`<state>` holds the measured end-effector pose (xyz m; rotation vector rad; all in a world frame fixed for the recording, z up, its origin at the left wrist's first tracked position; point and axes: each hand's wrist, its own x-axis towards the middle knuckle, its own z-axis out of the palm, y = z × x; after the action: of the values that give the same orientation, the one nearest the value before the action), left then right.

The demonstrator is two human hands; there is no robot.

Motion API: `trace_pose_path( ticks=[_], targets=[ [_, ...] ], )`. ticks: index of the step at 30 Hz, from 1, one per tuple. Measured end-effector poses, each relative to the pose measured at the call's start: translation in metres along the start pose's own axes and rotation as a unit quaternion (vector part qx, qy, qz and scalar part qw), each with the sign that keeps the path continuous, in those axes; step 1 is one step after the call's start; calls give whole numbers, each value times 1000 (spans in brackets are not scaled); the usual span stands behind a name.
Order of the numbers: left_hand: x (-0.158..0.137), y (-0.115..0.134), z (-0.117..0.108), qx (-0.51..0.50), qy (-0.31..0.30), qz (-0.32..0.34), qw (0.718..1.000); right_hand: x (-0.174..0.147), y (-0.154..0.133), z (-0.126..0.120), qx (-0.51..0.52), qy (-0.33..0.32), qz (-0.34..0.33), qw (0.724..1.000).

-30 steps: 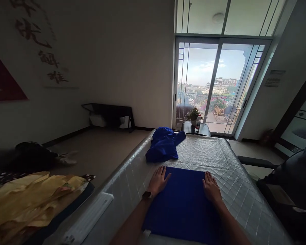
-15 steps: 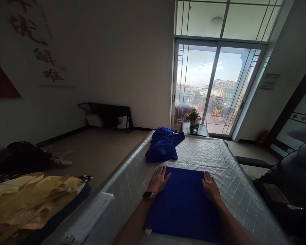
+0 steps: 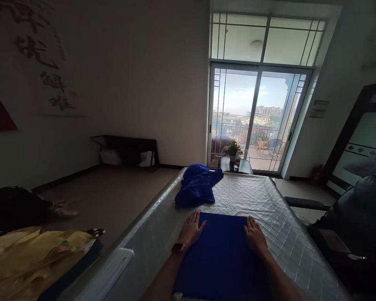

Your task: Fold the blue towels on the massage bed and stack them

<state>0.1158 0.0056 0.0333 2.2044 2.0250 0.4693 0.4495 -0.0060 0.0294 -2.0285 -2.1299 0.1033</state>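
A folded blue cloth (image 3: 222,255) lies flat on the near end of a mattress (image 3: 269,200), a neat dark rectangle with its far edge running straight across. Both hands rest on it, palms down and fingers spread flat, gripping nothing. The left hand (image 3: 191,230) presses the far left corner, its fingers reaching just over the cloth's edge onto the quilted cover, and a watch (image 3: 177,247) sits on that wrist. The right hand (image 3: 253,235) presses the far right corner, its fingers lying along the cloth's right edge. Both forearms stretch over the cloth from the bottom of the view.

Just beyond the folded cloth, towards the left side of the mattress, a second blue cloth lies in a crumpled heap (image 3: 196,190), apart from both hands. Past the far end of the mattress stands a small dark table with a potted plant (image 3: 232,148) and a bottle, in front of a glass sliding door (image 3: 253,117). On the floor to the left lies yellow bedding (image 3: 34,259), and a dark chair (image 3: 357,225) stands to the right
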Motion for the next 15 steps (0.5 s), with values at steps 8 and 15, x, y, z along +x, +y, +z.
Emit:
trace_pose_path(
  ticks=[8, 15],
  targets=[
    [1, 0, 1, 15, 3, 11, 1000, -2, -1, -2, 18, -6, 8, 1000],
    [2, 0, 2, 21, -1, 9, 1000, 4, 2, -5, 57, 7, 19, 998]
  ],
)
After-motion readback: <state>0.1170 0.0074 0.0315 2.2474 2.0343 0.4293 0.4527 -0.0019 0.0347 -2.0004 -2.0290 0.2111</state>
